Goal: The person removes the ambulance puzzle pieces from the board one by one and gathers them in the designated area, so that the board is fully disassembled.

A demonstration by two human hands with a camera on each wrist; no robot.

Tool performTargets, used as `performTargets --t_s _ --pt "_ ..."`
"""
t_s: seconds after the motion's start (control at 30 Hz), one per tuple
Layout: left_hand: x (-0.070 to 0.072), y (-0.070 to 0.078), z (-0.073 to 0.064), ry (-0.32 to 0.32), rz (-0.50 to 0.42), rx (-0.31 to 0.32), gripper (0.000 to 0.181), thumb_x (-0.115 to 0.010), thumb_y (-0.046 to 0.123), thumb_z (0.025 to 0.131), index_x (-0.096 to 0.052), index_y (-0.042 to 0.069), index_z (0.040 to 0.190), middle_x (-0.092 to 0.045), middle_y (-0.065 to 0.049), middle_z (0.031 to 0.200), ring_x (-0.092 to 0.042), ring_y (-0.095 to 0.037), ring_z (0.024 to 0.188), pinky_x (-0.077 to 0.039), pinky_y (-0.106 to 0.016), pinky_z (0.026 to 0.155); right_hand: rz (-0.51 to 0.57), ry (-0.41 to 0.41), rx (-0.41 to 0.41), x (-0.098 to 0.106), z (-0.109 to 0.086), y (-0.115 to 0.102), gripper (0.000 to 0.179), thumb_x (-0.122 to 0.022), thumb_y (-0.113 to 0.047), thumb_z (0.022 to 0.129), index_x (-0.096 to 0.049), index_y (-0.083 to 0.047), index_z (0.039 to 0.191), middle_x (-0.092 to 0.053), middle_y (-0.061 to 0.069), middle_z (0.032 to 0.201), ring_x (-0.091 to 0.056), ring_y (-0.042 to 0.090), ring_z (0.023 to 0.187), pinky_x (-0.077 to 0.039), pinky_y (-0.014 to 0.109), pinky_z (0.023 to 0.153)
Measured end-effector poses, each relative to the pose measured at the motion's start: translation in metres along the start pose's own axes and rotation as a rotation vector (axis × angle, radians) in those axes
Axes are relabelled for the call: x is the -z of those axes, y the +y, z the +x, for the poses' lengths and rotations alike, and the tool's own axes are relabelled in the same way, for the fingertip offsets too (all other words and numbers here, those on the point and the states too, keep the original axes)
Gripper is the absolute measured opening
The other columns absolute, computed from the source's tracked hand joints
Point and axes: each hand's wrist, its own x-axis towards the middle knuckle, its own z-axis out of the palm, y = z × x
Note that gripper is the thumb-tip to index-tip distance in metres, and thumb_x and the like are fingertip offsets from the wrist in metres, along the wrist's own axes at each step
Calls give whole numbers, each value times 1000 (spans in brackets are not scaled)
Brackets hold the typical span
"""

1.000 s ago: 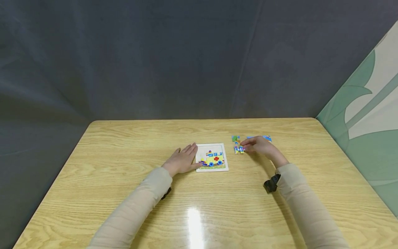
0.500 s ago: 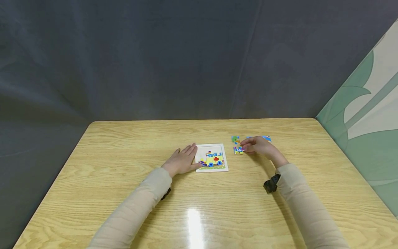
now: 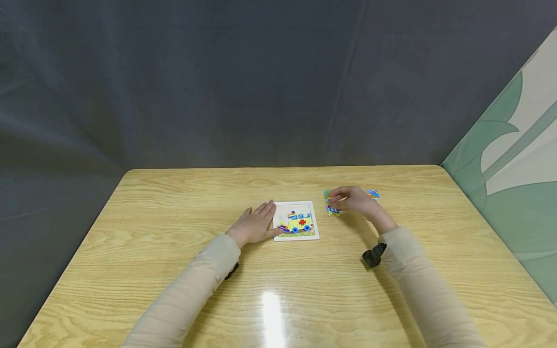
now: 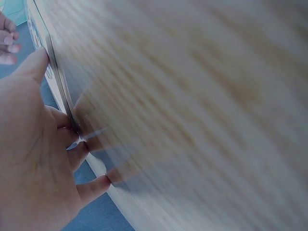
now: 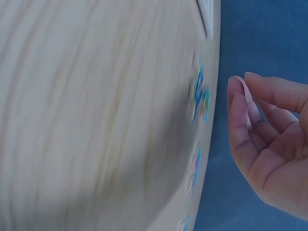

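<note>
My left hand (image 3: 254,226) lies flat with straight fingers along the left edge of a white puzzle board (image 3: 296,203). Its thumb touches the partly filled picture of a yellow ambulance (image 3: 300,222). In the left wrist view, the fingertips of the left hand (image 4: 43,144) press at the board's edge. My right hand (image 3: 354,199) hovers over loose puzzle pieces right of the board, its fingers loosely bent. Seen from the right wrist, the right hand (image 5: 269,139) is above the table with nothing visible between thumb and fingers. It partly covers a blue-yellow puzzle piece (image 3: 333,212) and a green puzzle piece (image 3: 327,194).
Another blue puzzle piece (image 3: 373,194) lies right of the right hand. Loose pieces (image 5: 197,96) show blurred in the right wrist view. The wooden table (image 3: 174,203) ends at a dark curtain (image 3: 239,96), with a green and white patterned panel (image 3: 505,159) on the right.
My right hand was at the blue-yellow puzzle piece; it has lifted and moved slightly left and away, over the pieces, leaving that piece on the table. The left hand stays put.
</note>
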Motion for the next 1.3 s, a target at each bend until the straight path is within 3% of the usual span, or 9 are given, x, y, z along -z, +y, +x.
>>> performTargets --t_s 0.37,0.67,0.8,1.03,1.3 --pt "4 1 1 -6 6 11 80 -31 61 97 -3 13 155 2 -2 163 -5 -19 151 -13 -49 122 -96 -51 58 -38 15 -26 33 -56 2 90 -59 7 123 -65 22 109 -59 21 95 -45 21 72" --pt "4 1 2 -13 8 19 81 -29 62 97 -1 14 155 3 -1 163 -4 -18 151 -12 -49 123 -137 -120 116 -64 21 -32 31 -56 8 87 -62 7 117 -66 23 109 -63 28 98 -53 26 78" --pt "4 1 2 -20 1 18 80 -30 61 97 -2 13 155 2 -1 163 -5 -18 151 -12 -49 123 -151 -121 103 -70 19 -36 32 -56 9 84 -62 6 116 -64 22 113 -63 27 98 -54 28 79" --pt "4 2 -1 -22 0 18 80 -30 61 97 -3 13 155 2 -2 163 -6 -18 151 -12 -49 122 -192 -161 79 -77 22 -38 35 -62 10 83 -61 4 118 -64 19 116 -53 14 76 -48 22 69" --pt "4 2 -3 -14 -9 11 79 -32 59 98 -4 12 155 1 -2 163 -6 -19 151 -12 -50 122 -344 -189 183 -79 26 -38 38 -63 13 80 -63 5 118 -63 19 109 -51 14 74 -46 21 68"
